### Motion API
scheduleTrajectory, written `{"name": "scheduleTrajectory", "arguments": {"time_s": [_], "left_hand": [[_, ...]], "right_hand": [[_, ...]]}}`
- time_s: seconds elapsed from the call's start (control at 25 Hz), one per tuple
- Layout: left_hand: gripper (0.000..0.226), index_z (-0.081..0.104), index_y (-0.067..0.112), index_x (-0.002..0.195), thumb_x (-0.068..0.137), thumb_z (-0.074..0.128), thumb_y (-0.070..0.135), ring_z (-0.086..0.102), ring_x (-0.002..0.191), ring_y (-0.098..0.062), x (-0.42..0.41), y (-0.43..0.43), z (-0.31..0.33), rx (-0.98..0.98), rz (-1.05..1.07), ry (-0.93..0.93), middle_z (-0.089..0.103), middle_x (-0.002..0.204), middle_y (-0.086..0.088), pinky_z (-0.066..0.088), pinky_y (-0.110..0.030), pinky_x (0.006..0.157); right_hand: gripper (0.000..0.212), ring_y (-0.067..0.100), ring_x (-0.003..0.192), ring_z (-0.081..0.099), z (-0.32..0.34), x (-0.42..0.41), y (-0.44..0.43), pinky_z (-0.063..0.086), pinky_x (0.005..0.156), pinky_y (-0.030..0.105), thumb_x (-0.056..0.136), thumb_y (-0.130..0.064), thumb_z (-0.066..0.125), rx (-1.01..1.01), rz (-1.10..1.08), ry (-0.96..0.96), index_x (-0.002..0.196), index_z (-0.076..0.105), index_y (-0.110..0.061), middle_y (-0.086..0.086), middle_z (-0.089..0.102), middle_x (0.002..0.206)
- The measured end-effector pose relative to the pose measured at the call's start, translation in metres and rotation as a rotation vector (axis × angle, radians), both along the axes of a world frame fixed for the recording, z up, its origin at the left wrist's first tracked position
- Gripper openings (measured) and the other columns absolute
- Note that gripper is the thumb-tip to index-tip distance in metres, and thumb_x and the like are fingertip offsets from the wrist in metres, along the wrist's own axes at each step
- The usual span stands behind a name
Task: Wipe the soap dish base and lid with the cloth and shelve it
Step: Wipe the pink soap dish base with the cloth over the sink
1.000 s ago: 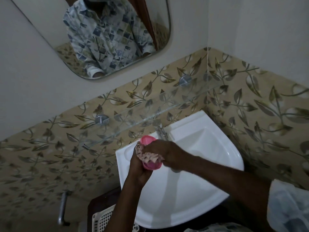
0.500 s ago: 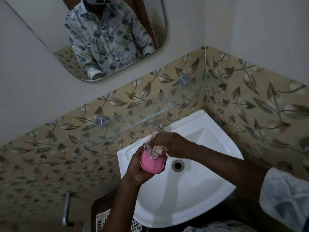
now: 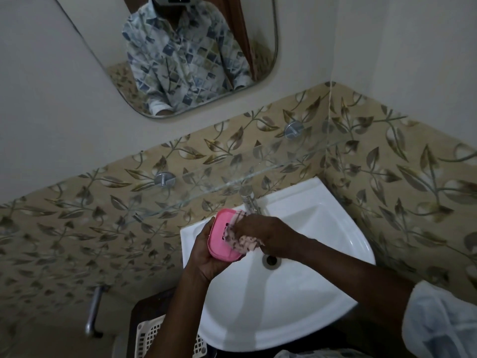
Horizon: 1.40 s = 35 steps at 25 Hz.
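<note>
place: home bathroom | white ceramic corner washbasin [image 3: 304, 301] | rounded wall mirror [image 3: 85, 47] | clear glass shelf [image 3: 232, 177] | leaf-patterned beige tiles [image 3: 77, 215]

The room was dim and grainy; the white sink [image 3: 296, 293] caught the most light, the arms shadowed it, and the walls bowed at the edges.

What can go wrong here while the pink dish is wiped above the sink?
The left hand grips the dish from one side, so a hard rub from the cloth could knock it into the sink. The glass shelf is hard to see; the dish may bump its edge.
</note>
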<state>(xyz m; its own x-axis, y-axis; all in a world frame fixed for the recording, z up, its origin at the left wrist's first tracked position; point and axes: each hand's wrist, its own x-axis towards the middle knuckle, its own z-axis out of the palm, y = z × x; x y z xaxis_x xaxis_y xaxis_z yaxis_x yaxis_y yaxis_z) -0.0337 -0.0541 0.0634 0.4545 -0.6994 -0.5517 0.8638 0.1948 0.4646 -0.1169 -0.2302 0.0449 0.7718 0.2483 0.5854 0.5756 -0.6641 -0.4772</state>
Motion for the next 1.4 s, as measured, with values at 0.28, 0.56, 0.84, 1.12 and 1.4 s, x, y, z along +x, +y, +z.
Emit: {"name": "scheduleTrajectory", "arguments": {"time_s": [0.28, 0.56, 0.84, 1.12, 1.4], "left_hand": [[0.068, 0.050, 0.003, 0.140, 0.088, 0.056, 0.046, 0.064, 0.102, -0.041, -0.001, 0.003, 0.006, 0.044, -0.014, -0.050, 0.059, 0.130, -0.027, 0.053, -0.050, 0.088], [0.076, 0.048, 0.007, 0.140, 0.083, 0.056, 0.057, 0.058, 0.105, -0.034, 0.000, 0.018, -0.007, -0.126, 0.204, -0.167, 0.059, 0.122, -0.021, 0.054, -0.051, 0.088], [0.101, 0.045, 0.004, 0.142, 0.064, 0.084, 0.054, 0.063, 0.103, -0.038, -0.011, 0.026, -0.028, -0.301, 0.174, -0.164, 0.061, 0.124, -0.025, 0.048, -0.055, 0.097], [0.092, 0.054, 0.005, 0.137, 0.067, 0.081, 0.058, 0.064, 0.104, -0.038, -0.013, 0.022, -0.029, -0.310, 0.169, -0.177, 0.061, 0.124, -0.025, 0.051, -0.054, 0.093], [0.078, 0.051, 0.008, 0.141, 0.084, 0.055, 0.060, 0.067, 0.097, -0.035, -0.005, 0.019, -0.015, -0.081, 0.184, -0.211, 0.065, 0.117, -0.024, 0.057, -0.047, 0.081]], "right_hand": [[0.041, 0.037, 0.099, 0.068, 0.005, 0.004, -0.005, 0.059, 0.079, 0.043, 0.071, 0.016, 0.050, -0.133, -0.054, -0.126, 0.102, 0.072, 0.001, 0.020, 0.071, 0.107], [0.038, 0.021, 0.088, 0.074, -0.010, 0.010, -0.045, 0.061, 0.071, 0.033, 0.080, 0.003, 0.072, 1.170, -0.606, 0.534, 0.115, 0.068, -0.011, 0.008, 0.075, 0.106], [0.037, 0.041, 0.100, 0.069, -0.042, -0.038, -0.044, 0.058, 0.082, 0.046, 0.084, 0.012, 0.055, 1.674, -0.434, 0.864, 0.119, 0.064, 0.003, 0.029, 0.069, 0.114], [0.030, 0.037, 0.096, 0.072, -0.004, -0.046, -0.009, 0.061, 0.077, 0.047, 0.084, 0.004, 0.069, 1.440, -0.393, 0.622, 0.110, 0.069, -0.009, 0.017, 0.075, 0.105], [0.033, 0.015, 0.092, 0.068, 0.029, -0.004, 0.006, 0.057, 0.075, 0.024, 0.083, 0.001, 0.067, 0.710, -0.510, 0.458, 0.109, 0.062, -0.018, -0.002, 0.072, 0.101]]}}
